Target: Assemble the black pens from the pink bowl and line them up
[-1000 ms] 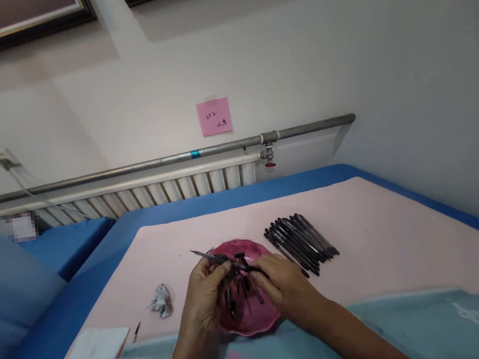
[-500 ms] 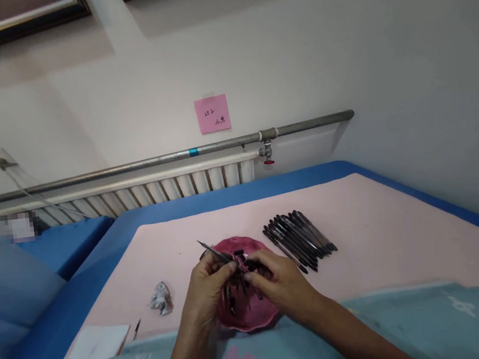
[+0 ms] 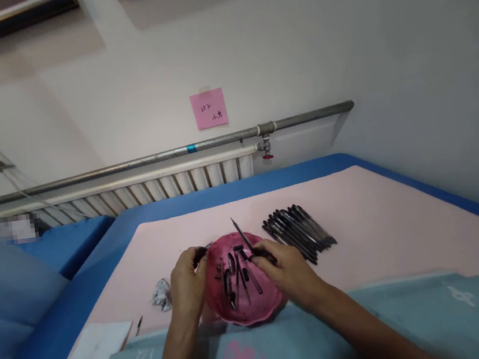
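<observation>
A scalloped pink bowl (image 3: 262, 310) stands before me on the pink sheet. In it lie several loose black pen parts, among them a pen cap (image 3: 231, 263) and thin tubes. My right hand (image 3: 286, 270) reaches over the bowl's right side. Its thumb and fingers pinch a dark uncapped pen (image 3: 243, 236), whose tip points up and left. My left hand (image 3: 188, 282) is at the bowl's left rim with its fingers curled. Something dark shows by its fingertips, too hidden to name. Right of the bowl, several black pens (image 3: 301, 233) lie side by side in a row.
Left of the bowl lies a crumpled wad (image 3: 162, 295). Nearer the left edge are a white sheet of paper (image 3: 91, 358) and a thin dark pointed piece (image 3: 139, 326). A blue-green cloth (image 3: 397, 323) covers the front edge. A radiator (image 3: 170, 187) and a pipe run along the wall.
My hands have parted from over the bowl. The pen has passed from my left hand to my right, and my left hand has moved to the left rim, uncovering the loose parts.
</observation>
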### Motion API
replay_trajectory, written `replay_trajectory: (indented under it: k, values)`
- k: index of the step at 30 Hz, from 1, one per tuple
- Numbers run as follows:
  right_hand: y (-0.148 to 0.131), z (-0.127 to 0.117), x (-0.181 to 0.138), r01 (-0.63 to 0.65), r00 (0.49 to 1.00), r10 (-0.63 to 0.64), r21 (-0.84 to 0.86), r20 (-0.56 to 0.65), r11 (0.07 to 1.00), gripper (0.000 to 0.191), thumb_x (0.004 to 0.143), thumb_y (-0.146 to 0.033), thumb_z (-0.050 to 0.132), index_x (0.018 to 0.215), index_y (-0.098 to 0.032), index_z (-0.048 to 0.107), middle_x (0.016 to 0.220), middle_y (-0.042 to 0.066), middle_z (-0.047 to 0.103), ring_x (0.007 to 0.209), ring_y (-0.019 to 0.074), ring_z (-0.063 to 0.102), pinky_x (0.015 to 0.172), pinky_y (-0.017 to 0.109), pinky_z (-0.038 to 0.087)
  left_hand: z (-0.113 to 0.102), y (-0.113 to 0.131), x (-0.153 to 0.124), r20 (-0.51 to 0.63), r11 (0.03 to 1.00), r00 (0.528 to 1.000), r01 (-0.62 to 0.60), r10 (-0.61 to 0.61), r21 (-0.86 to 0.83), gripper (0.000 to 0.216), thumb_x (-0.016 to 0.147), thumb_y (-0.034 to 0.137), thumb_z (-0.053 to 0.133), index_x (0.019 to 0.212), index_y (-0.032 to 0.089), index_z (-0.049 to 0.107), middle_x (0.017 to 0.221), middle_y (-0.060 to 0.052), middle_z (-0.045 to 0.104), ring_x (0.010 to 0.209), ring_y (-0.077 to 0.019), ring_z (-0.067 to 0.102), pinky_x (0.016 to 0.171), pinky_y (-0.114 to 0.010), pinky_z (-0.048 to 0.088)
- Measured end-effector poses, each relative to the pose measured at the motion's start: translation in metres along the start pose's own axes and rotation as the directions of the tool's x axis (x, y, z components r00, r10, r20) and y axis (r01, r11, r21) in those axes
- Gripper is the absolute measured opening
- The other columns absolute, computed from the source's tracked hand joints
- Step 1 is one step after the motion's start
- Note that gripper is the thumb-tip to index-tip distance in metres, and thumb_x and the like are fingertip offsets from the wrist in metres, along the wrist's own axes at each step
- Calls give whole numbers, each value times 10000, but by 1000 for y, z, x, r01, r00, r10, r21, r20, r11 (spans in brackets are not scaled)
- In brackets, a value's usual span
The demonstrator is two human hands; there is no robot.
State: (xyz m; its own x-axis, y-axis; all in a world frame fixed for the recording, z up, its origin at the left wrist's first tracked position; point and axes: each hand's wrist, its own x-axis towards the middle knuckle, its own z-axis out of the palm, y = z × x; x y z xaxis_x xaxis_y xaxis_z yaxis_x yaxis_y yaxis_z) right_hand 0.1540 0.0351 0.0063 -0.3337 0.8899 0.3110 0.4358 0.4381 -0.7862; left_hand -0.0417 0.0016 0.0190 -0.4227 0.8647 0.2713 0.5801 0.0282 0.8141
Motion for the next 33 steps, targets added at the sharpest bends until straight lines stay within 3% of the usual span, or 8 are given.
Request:
replay_trajectory:
  k: [6, 10, 17, 25, 30, 33]
  values:
    - [0, -3, 2, -41, 999, 40, -10, -12, 999, 196, 763, -264, 474, 907, -208, 594, 753, 7, 656, 654, 145, 578, 614, 255, 420, 11, -2, -1, 128, 953, 990, -101, 66, 287, 188, 745, 163, 460, 821, 192, 629, 803, -43, 640, 778, -169, 555, 724, -293, 394]
    - [1, -5, 3, -43, 999, 42, -22, -20, 999, 202, 758, -278, 484, 910, -204, 595, 740, 7, 648, 655, 152, 576, 616, 259, 417, 14, -2, -1, 169, 937, 984, -115, 61, 329, 207, 753, 151, 439, 855, 183, 616, 857, -58, 645, 821, -170, 561, 735, -289, 395]
    - [3, -8, 4, 5, 1000, -5, 7, -16, 1000, 158, 784, -287, 486, 875, -213, 592, 764, -5, 648, 688, 141, 581, 650, 248, 415, 23, -3, 3, 251, 965, 963, -151, 94, 217, 180, 734, 158, 455, 807, 192, 616, 813, -40, 661, 745, -154, 571, 682, -264, 390]
    - [9, -12, 5, -1, 1000, 1, -26, -8, 1000, 183, 794, -279, 460, 876, -205, 607, 785, 13, 661, 721, 153, 595, 678, 257, 422, 45, -24, 28, 279, 995, 960, 38, -11, -92, 126, 708, 223, 496, 742, 195, 614, 642, 11, 616, 573, -116, 535, 560, -232, 393]
    - [15, -14, 7, -5, 1000, 4, -37, -23, 999, 185, 794, -285, 457, 869, -201, 605, 764, 15, 666, 684, 152, 598, 633, 248, 423, 47, -27, 32, 306, 990, 952, 65, -24, -123, 145, 711, 256, 490, 757, 179, 604, 649, 7, 616, 570, -120, 545, 543, -230, 410]
    - [16, -14, 8, -9, 999, 7, -41, -45, 999, 175, 791, -279, 464, 863, -203, 605, 787, 18, 672, 703, 155, 604, 632, 245, 424, 52, -21, 27, 320, 994, 947, 13, 23, -108, 126, 700, 236, 507, 748, 186, 612, 703, -2, 640, 643, -127, 560, 613, -236, 420]
